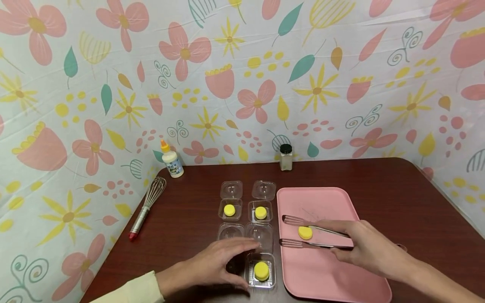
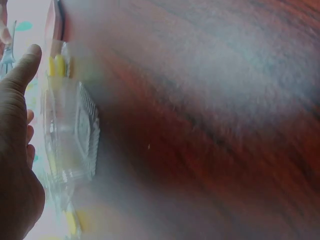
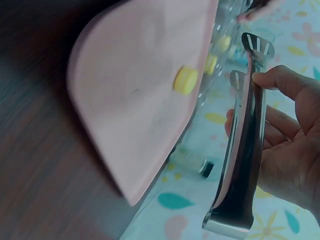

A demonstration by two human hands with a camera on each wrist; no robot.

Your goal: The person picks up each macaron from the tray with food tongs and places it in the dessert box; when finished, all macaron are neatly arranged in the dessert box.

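My right hand (image 1: pixel 373 248) grips metal tongs (image 3: pixel 245 150) with slotted ends, their arms spread apart. Below them a yellow macaron (image 1: pixel 305 232) lies on the pink tray (image 1: pixel 318 273); from above it appears between the two tong ends, touching neither that I can make out. My left hand (image 1: pixel 212 263) hovers at the near clear plastic container (image 1: pixel 261 283), thumb and fingers spread, holding nothing. In that container sits another yellow macaron (image 1: pixel 261 271). A further container beside it, with a lid (image 1: pixel 230 230), is mostly hidden by the left hand.
Two more open containers, each with a macaron (image 1: pixel 229 210), (image 1: pixel 260 213), stand farther back. A whisk (image 1: pixel 147 206) and a glue bottle (image 1: pixel 172 162) are at the left. The black-capped jar (image 1: pixel 286 158) stands at the back, before a flowered cloth (image 1: pixel 242 84).
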